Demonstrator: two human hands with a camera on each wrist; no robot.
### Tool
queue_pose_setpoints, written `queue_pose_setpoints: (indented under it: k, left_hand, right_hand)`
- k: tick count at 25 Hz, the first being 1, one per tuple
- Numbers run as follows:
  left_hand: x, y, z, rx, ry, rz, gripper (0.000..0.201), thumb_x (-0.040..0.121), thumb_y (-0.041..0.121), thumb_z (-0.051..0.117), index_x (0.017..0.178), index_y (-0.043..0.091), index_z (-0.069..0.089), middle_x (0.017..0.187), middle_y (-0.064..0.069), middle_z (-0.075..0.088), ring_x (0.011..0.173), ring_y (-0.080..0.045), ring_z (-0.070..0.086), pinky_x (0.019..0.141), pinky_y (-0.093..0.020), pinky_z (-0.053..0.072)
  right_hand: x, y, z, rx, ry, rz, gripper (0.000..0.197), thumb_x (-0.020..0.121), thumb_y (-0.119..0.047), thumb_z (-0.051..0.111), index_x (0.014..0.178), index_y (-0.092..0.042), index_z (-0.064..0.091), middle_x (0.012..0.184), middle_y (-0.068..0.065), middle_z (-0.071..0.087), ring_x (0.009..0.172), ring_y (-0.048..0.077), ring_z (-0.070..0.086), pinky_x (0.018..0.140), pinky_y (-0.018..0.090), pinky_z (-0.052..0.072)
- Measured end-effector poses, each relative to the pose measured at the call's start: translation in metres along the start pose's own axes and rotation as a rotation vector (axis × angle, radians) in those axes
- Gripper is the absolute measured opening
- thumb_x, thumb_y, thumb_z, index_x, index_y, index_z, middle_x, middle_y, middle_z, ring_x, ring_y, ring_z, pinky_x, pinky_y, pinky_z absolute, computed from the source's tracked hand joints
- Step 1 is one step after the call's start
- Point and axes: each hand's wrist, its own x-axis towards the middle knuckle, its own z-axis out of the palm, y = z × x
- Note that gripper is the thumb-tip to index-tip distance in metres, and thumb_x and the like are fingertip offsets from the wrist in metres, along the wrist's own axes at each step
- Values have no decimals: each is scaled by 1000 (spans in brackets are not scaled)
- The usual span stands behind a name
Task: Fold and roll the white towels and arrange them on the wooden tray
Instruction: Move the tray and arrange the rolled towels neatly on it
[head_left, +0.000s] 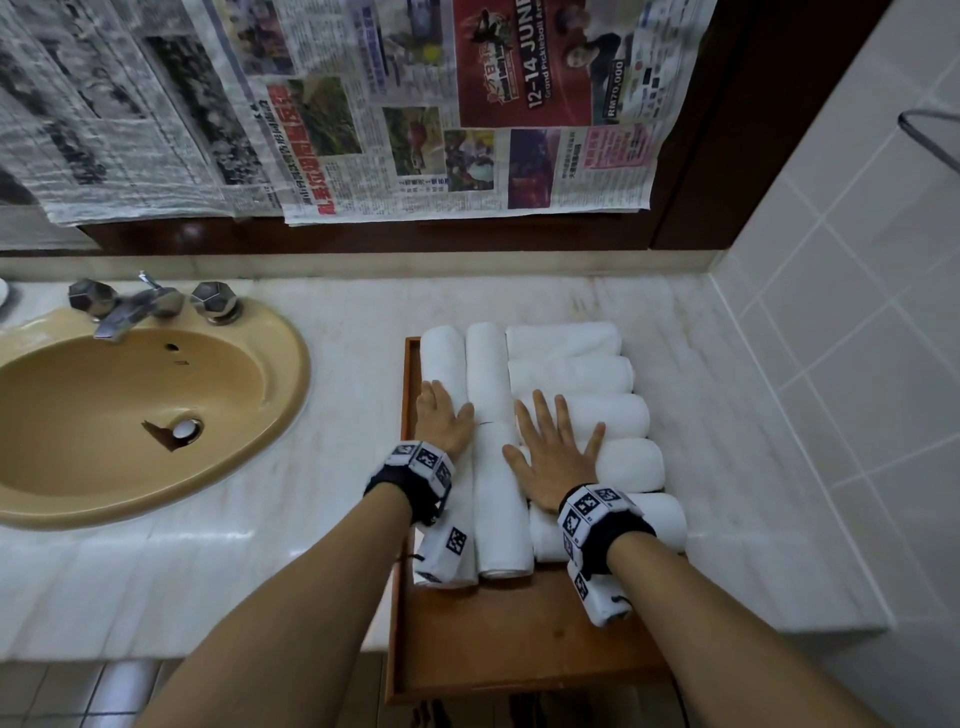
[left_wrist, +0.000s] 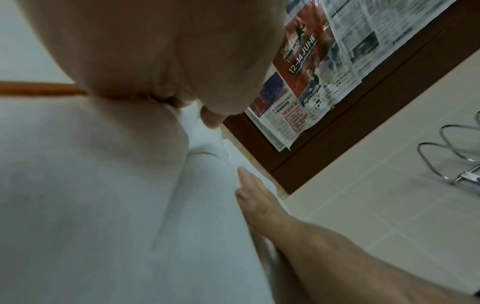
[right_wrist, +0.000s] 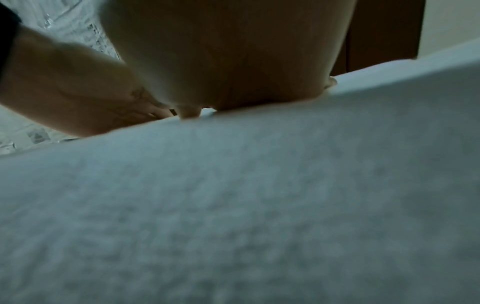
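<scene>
Flat palms on rolled towels

Soft white terry rolls (head_left: 587, 415) fill the smooth wooden tray (head_left: 514, 639) on marble; left hand (head_left: 441, 418) and right hand (head_left: 553, 457) rest outspread, gripping nothing.

Nine rolled towels (head_left: 582, 376), one tray (head_left: 519, 639), two hands (head_left: 553, 457)

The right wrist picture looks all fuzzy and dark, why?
In the right wrist view the camera sits almost against a rolled towel, so the cloth blurs and the right hand shades it; the left wrist view is blurry up close too; the head view is sharp but bends the wooden tray.
</scene>
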Motion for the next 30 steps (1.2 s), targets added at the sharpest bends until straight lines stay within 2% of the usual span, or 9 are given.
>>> queue_pose_setpoints:
  k: [3, 6, 9, 12, 16, 17, 21, 27, 30]
  left_hand:
    - [-13, -9, -21, -116, 54, -26, 61, 101, 31, 43, 150, 4, 19, 157, -12, 22, 141, -30, 28, 115, -39, 25]
    - [-41, -29, -20, -64, 107, -118, 59, 100, 35, 42, 150, 8, 25, 151, -13, 34, 136, -32, 37, 110, -39, 32]
    - [-69, -44, -6, -143, 69, -130, 61, 100, 41, 42, 150, 11, 25, 154, -9, 32, 138, -30, 35, 111, -35, 29]
    - [-80, -55, -4, -253, 85, -146, 69, 97, 46, 48, 154, 18, 19, 153, -5, 35, 137, -28, 38, 111, -37, 32]
    - [-85, -63, 9, -243, 93, -155, 64, 96, 46, 50, 149, 16, 29, 147, -6, 43, 131, -29, 45, 109, -39, 37]
    - [-83, -63, 13, -240, 98, -161, 65, 96, 46, 50, 149, 16, 29, 148, -6, 42, 132, -29, 44, 110, -40, 36]
    - [-76, -54, 20, -176, 82, -163, 70, 96, 49, 48, 151, 13, 26, 154, -6, 33, 137, -30, 37, 114, -43, 31]
    - [-64, -27, 42, -139, 65, -130, 72, 98, 48, 45, 154, 13, 18, 159, -5, 22, 142, -29, 29, 116, -41, 26]
    - [-51, -9, 56, -104, 38, -115, 70, 98, 50, 43, 153, 13, 20, 159, -6, 22, 142, -31, 29, 117, -43, 25]
  right_hand:
    - [-4, 3, -3, 29, -12, -16, 68, 98, -59, 17, 152, -33, -14, 157, -11, -28, 142, 14, -30, 107, 68, -16]
    - [-22, 4, 7, 36, 49, 17, 67, 99, -56, 19, 153, -30, -11, 158, -7, -26, 144, 17, -26, 107, 67, -15]
    - [-42, 2, 20, 9, 79, 30, 66, 100, -53, 17, 154, -27, -9, 159, -4, -23, 146, 19, -23, 110, 68, -11]
    - [-55, 7, 23, 18, 92, 45, 67, 99, -56, 15, 154, -26, -10, 159, -2, -23, 146, 20, -22, 109, 67, -13]
    - [-67, 19, 32, -26, 111, 43, 75, 87, -63, -6, 153, -27, -11, 159, -1, -24, 146, 20, -22, 112, 65, -10]
    - [-67, 22, 31, -29, 113, 40, 75, 87, -63, -6, 153, -27, -11, 159, -1, -24, 146, 20, -22, 112, 65, -10]
    - [-60, 36, 26, -21, 118, 36, 66, 99, -57, 12, 153, -29, -11, 160, -3, -22, 146, 18, -22, 113, 63, -9]
    - [-53, 70, 16, -16, 115, 41, 66, 99, -58, 14, 153, -31, -12, 159, -4, -23, 146, 16, -23, 113, 62, -11]
    - [-47, 95, 7, -20, 109, 54, 67, 98, -59, 14, 153, -31, -13, 159, -5, -24, 146, 16, -23, 113, 62, -11]
